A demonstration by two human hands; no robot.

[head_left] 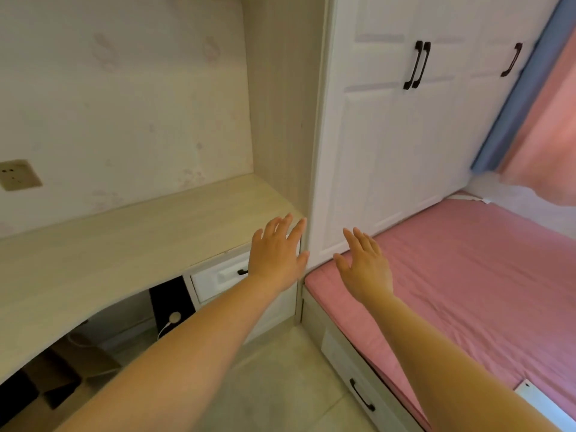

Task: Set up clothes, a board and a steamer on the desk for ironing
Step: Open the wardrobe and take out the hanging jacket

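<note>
Near, centre frame: my left hand [276,255] and right hand [364,266], fingers spread, holding nothing. Left: desk [124,244], bare, nearer my left hand. Upper right: wardrobe [389,135], shut. Clothes, board, steamer: none in view.

A home bedroom: a bed [467,275] with a pink sheet fills the right of the frame, white wardrobe doors [389,126] rise behind it, a built-in wooden desk [109,244] sits at left, and pink curtains [548,120] hang at upper right
</note>
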